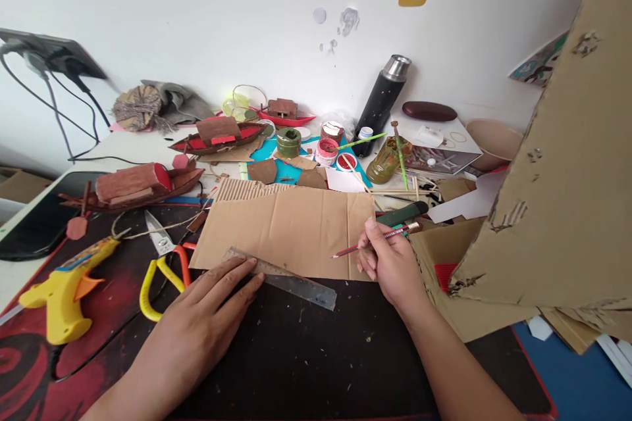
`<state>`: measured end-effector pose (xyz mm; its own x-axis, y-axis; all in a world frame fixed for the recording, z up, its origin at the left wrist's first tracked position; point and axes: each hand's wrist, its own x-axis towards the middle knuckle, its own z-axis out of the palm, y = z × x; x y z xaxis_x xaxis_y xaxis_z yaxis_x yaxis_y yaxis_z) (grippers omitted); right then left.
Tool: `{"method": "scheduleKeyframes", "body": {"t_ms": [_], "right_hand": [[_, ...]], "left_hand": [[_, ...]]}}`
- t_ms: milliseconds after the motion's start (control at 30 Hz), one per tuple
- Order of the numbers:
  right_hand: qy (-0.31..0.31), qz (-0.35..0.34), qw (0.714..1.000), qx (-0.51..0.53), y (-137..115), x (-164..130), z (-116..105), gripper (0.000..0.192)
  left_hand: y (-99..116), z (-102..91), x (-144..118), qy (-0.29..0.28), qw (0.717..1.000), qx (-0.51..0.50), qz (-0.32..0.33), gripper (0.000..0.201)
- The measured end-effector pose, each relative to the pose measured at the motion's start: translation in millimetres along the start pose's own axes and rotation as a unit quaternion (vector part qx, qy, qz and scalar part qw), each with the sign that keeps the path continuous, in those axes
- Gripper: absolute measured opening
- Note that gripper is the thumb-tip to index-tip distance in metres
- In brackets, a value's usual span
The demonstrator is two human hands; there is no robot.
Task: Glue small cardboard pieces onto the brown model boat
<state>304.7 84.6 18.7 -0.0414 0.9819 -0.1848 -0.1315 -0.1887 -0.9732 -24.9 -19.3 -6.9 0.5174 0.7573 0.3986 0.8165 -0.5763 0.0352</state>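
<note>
Well, dark mat (345, 358) stretches from the cardboard sheet (296, 223) toward the near edge of the surface (133, 143); a ruler (301, 289) overhangs the sheet's near side. The sheet is tan, creased. The flattened left hand (207, 312) presses the ruler; the right hand (392, 266) grips a pencil (348, 250).

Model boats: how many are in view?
3. The front boat sits at left, beyond the yellow glue gun; the middle boat is farther back and right; the red-hulled back boat is nearest the wall. Clutter might hide others.
</note>
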Motion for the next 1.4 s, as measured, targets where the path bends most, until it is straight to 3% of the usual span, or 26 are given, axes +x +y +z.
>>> {"method": "scheduleKeyframes", "body": {"t_ms": [333,433,567,867,1067,1233,1400], "right_hand": [[-0.001,0.001,1.0,-0.002,-1.0,-1.3,0.3,0.071],[-0.005,0.0,1.0,-0.01,-0.8,-1.8,-0.1,0.07],[-0.005,-0.001,1.0,-0.018,0.4,-2.0,-1.0,0.07],[-0.015,0.005,1.0,-0.021,1.2,-1.7,-1.4,0.071],[-0.018,0.005,1.0,-0.018,2.0,-1.4,-2.1,0.072],[-0.019,0.011,1.0,-0.017,0.7,-1.0,-2.0,0.074],[-0.016,0.008,1.0,-0.024,3.8,0.5,-2.3,0.074]], "left_hand": [[-21.2,-8.4,15.0,0.009,1.0,0.0,0.005,0.041],[-30.6,-8.5,18.5,-0.005,1.0,-0.005,-0.001,0.049],[-38.7,-10.0,24.3,-0.027,1.0,-0.012,0.008,0.044],[-31.7,-4.6,15.4,-0.044,0.999,0.005,0.011,0.044],[-33.4,-22.4,18.7,-0.032,0.998,0.021,0.043,0.045],[-38.9,-23.8,24.3,-0.011,0.999,-0.02,0.046,0.045],[-62.2,-15.2,38.8,-0.023,0.994,-0.086,0.064,0.046]]}}
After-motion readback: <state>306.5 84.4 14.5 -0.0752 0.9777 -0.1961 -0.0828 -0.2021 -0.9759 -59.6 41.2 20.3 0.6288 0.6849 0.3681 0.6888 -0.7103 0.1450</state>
